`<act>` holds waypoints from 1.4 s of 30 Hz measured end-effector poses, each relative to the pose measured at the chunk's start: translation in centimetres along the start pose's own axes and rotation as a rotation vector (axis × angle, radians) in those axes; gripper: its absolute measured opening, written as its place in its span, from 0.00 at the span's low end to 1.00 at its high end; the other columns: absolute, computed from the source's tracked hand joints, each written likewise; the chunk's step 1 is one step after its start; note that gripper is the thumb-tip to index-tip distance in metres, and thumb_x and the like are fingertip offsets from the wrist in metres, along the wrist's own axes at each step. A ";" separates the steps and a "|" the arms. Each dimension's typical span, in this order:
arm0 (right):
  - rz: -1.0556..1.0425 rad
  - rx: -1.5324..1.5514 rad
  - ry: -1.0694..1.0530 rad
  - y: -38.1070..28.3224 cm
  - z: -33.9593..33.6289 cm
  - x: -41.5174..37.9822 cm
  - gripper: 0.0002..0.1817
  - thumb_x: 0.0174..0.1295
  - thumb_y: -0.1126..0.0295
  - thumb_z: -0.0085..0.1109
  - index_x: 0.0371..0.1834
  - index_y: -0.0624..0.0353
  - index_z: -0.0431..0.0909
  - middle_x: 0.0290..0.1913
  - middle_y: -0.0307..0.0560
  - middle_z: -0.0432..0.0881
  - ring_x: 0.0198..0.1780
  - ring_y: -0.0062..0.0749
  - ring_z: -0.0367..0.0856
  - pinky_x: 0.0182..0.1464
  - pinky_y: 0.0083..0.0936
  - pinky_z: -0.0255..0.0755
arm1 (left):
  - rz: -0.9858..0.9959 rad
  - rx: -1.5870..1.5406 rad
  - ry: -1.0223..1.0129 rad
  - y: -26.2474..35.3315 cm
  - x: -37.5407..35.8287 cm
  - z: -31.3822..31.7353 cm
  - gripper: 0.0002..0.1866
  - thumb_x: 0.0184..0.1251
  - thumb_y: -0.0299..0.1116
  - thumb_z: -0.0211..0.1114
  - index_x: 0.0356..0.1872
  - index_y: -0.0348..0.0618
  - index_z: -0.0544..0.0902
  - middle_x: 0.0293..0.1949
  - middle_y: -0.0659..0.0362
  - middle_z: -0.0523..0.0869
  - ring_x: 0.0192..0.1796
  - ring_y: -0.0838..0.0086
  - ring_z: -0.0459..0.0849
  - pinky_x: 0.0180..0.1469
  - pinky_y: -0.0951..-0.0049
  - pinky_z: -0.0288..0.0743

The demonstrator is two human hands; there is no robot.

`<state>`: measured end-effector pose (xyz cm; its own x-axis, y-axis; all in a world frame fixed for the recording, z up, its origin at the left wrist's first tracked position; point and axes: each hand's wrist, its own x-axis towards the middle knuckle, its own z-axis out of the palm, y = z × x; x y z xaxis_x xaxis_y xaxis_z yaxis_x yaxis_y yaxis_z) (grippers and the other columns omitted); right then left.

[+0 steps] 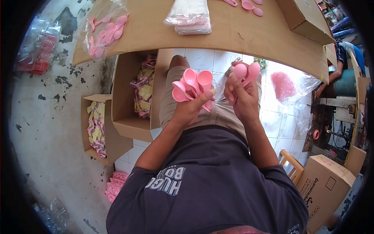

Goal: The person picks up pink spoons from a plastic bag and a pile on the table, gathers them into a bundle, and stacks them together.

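Note:
Several pink plastic spoons are fanned out in my left hand, their bowls pointing away from me and my thumb pressed over the handles. My right hand grips two more pink spoons with their bowls upward. Both hands are above my lap, apart from each other. A clear bag with pink spoons lies on the cardboard-topped table, at its left. Loose pink spoons lie at the table's far edge.
A stack of clear plastic bags lies mid-table, with a cardboard box at right. Open cartons of packed items stand below left. A bag of pink pieces rests on the tiled floor. Another person's arm shows beside machinery.

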<state>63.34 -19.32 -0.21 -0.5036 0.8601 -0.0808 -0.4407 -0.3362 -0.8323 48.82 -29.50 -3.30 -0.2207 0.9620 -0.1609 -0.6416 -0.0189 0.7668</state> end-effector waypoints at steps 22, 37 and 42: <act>0.103 -0.184 -0.060 1.3 -0.3 -0.1 0.14 0.79 0.59 0.60 0.40 0.58 0.81 0.28 0.29 0.77 0.25 0.09 0.66 0.26 0.13 0.58 | -0.072 0.020 -0.083 0.3 0.0 -0.2 0.15 0.78 0.34 0.67 0.56 0.35 0.81 0.43 0.55 0.88 0.44 0.71 0.90 0.46 0.70 0.86; 0.174 -0.247 -0.095 0.4 0.9 -0.1 0.19 0.82 0.56 0.54 0.58 0.63 0.79 0.28 0.34 0.76 0.26 0.12 0.70 0.27 0.13 0.62 | 0.045 0.311 -0.059 0.1 0.4 -0.4 0.12 0.80 0.32 0.64 0.56 0.36 0.79 0.38 0.60 0.86 0.37 0.78 0.86 0.39 0.77 0.80; 0.211 -0.123 -0.174 1.1 -0.5 0.4 0.21 0.80 0.57 0.58 0.62 0.65 0.78 0.36 0.33 0.80 0.38 0.14 0.76 0.41 0.15 0.72 | 0.032 0.370 -0.057 0.1 0.5 -0.7 0.14 0.81 0.33 0.63 0.58 0.36 0.78 0.37 0.61 0.85 0.37 0.79 0.86 0.37 0.78 0.79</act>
<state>62.98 -19.15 -1.40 -0.6988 0.6942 -0.1725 -0.2252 -0.4425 -0.8680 48.11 -29.24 -3.70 -0.1888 0.9762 -0.1065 -0.3242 0.0404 0.9451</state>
